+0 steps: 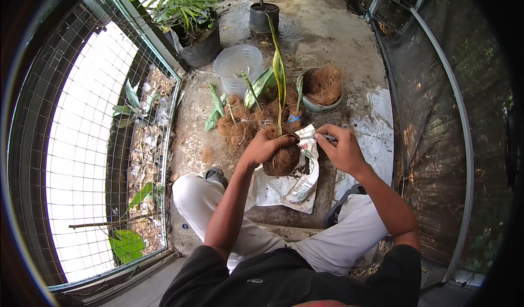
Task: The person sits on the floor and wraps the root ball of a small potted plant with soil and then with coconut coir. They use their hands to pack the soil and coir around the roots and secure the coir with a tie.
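My left hand is closed round the upper left side of a brown coconut-fibre ball. From its top rises a tall snake plant leaf, green with yellow edges. My right hand, just right of the ball, pinches a slim grey tool whose tip points toward the ball's top; its exact kind is unclear. Under the ball a white printed sack lies on the ground with dark soil crumbs on it. Several more fibre balls with cut leaves sit just beyond my left hand.
Beyond the balls stand a translucent plastic bucket and a bowl of loose coconut fibre. Farther off are a black pot and a potted fan palm. Wire mesh lines the left, dark netting the right.
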Demonstrator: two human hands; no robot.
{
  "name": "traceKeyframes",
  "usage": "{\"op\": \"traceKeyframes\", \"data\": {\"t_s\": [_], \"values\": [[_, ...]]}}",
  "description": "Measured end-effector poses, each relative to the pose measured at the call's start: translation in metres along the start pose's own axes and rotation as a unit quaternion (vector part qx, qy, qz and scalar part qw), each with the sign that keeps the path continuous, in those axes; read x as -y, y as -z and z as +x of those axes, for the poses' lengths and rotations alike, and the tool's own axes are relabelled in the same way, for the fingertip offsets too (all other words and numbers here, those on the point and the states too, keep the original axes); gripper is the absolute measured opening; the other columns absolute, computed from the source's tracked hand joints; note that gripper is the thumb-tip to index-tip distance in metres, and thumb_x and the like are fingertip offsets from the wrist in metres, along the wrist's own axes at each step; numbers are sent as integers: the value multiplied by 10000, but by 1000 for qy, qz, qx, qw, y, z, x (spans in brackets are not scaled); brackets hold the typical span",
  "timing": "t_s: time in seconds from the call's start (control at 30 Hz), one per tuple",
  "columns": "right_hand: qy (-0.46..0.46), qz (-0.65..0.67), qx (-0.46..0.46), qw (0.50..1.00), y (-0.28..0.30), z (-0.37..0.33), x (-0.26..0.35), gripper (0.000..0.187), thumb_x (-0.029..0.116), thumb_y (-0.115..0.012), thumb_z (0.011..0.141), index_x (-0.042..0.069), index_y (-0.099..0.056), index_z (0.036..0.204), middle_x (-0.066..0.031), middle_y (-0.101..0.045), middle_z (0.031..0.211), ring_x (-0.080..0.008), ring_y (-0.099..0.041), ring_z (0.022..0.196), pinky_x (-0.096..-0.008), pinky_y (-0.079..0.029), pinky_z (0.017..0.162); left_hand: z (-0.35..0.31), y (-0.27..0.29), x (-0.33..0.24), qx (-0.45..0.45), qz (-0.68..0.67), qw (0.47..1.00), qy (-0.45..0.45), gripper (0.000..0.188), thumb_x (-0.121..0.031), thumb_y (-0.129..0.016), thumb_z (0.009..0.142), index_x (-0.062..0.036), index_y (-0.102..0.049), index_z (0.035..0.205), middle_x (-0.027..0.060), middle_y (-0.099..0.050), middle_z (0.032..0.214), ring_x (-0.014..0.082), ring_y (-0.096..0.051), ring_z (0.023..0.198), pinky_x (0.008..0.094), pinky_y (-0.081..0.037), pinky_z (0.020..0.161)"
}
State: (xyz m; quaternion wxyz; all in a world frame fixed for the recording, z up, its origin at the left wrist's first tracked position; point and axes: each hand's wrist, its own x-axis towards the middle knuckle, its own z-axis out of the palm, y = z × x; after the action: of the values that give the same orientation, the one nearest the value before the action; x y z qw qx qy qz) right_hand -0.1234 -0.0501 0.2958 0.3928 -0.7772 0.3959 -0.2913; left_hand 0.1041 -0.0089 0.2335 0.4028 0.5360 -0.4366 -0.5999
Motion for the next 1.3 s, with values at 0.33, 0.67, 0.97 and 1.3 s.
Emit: {"op": "traceKeyframes", "data": {"t_s": [0.33,0.67,0.97,1.3], "values": [[-24,-25,-13,999,-12,23,40,231,173,-619,915,-51,-645,964,-95,-679,834,-125,-641,783,-308,-533,698,-5,19,-5,-68,-27,996,-50,283,-183,-691,822,14,-688,1025,80,-712,949,146,-647,855,287,-499,818],[-76,18,-14,997,-31,10,45,233,204,-616,906,-23,-657,937,-123,-660,776,-171,-629,704,-319,-484,660,4,14,-9,-115,-59,989,-67,236,-176,-690,851,-1,-694,1009,61,-709,928,127,-635,829,286,-503,774],[-74,102,39,991,-87,-23,41,254,198,-559,943,-38,-648,919,-91,-660,772,-112,-560,695,-293,-455,663,15,5,-7,-246,-115,960,-74,262,-209,-698,881,-7,-686,1048,48,-708,933,79,-610,797,240,-489,723],[-133,255,101,952,-111,-46,22,234,178,-527,969,-15,-626,883,-27,-598,790,-78,-510,775,-256,-426,728,24,1,-1,-275,-182,938,-108,213,-207,-714,871,-15,-692,960,15,-693,870,65,-590,755,222,-463,697]]}}
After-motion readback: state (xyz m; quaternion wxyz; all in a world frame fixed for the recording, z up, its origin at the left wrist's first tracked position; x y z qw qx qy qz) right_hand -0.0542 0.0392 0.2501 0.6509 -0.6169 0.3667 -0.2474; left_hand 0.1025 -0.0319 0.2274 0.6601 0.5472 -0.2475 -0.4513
